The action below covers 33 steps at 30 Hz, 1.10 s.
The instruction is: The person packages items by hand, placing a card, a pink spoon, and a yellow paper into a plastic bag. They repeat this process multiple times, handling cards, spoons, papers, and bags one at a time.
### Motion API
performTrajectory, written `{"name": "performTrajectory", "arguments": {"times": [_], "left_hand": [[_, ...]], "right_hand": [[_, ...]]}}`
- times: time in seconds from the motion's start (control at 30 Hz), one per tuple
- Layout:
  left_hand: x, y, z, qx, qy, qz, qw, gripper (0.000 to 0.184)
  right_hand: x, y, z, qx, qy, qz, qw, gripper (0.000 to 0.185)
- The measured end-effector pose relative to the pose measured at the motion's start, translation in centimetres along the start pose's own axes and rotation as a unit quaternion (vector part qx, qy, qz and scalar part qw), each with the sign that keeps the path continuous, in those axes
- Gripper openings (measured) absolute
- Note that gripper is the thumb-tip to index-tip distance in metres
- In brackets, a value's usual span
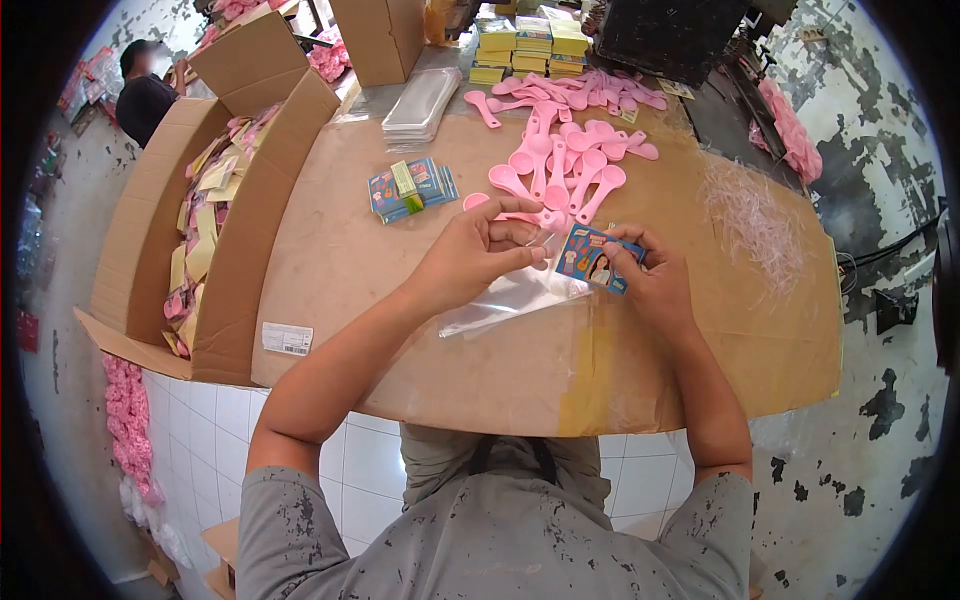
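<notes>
My right hand [650, 275] grips a blue printed card [590, 262] with small pictures, thumb on its face. Just left of it, my left hand [485, 255] has its fingers curled at the edge of a clear plastic bag [510, 305], whose body hangs low over the table below both hands. The card's left edge meets the bag's upper part; whether it is inside is unclear. Pink measuring spoons [555, 165] lie in a loose heap beyond my hands. A banded stack of blue cards [425, 187] sits beyond my left forearm.
At the left stands an open cardboard box [225, 310] with many packed pieces. Flat clear bags [420, 105] are piled at the back, near stacks of yellow-edged cards [530, 45]. Shredded plastic strands [755, 220] lie at right. Another person [145, 95] is at far left.
</notes>
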State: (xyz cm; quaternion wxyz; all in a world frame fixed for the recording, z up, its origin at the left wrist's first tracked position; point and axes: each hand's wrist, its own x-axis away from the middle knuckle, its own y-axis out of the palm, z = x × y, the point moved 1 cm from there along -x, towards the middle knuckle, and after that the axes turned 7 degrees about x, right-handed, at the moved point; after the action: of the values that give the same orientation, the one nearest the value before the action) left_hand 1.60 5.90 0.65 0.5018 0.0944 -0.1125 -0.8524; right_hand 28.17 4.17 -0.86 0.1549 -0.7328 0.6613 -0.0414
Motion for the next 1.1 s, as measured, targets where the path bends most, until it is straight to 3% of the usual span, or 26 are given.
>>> {"name": "performTrajectory", "arguments": {"times": [0.17,0.27,0.67,0.77,0.97,1.07,1.1], "left_hand": [[0.1,-0.2,-0.8,-0.089,-0.058,0.028,0.994,0.028],[0.1,-0.2,-0.8,-0.114,-0.043,0.000,0.993,0.025],[0.6,0.8,-0.4,-0.103,-0.053,-0.001,0.993,0.033],[0.4,1.0,-0.5,-0.081,-0.040,-0.006,0.996,0.035],[0.7,1.4,-0.9,-0.128,-0.052,-0.014,0.990,0.034],[1.0,1.8,-1.1,-0.179,-0.053,-0.044,0.981,0.036],[1.1,1.9,-1.2,-0.177,-0.053,-0.051,0.981,0.037]], "right_hand": [[0.0,0.3,-0.4,-0.006,-0.014,0.035,0.999,0.019],[0.0,0.4,-0.5,0.006,-0.024,0.035,0.999,0.018],[0.0,0.1,-0.9,-0.010,-0.088,0.082,0.993,0.020],[0.3,0.2,-1.3,0.033,-0.092,0.069,0.993,0.019],[-0.1,-0.7,-1.4,0.210,-0.184,-0.070,0.958,0.022],[0.2,0.4,-1.6,0.185,-0.195,-0.113,0.957,0.027],[0.5,0.9,-1.7,0.106,-0.135,-0.103,0.980,0.027]]}}
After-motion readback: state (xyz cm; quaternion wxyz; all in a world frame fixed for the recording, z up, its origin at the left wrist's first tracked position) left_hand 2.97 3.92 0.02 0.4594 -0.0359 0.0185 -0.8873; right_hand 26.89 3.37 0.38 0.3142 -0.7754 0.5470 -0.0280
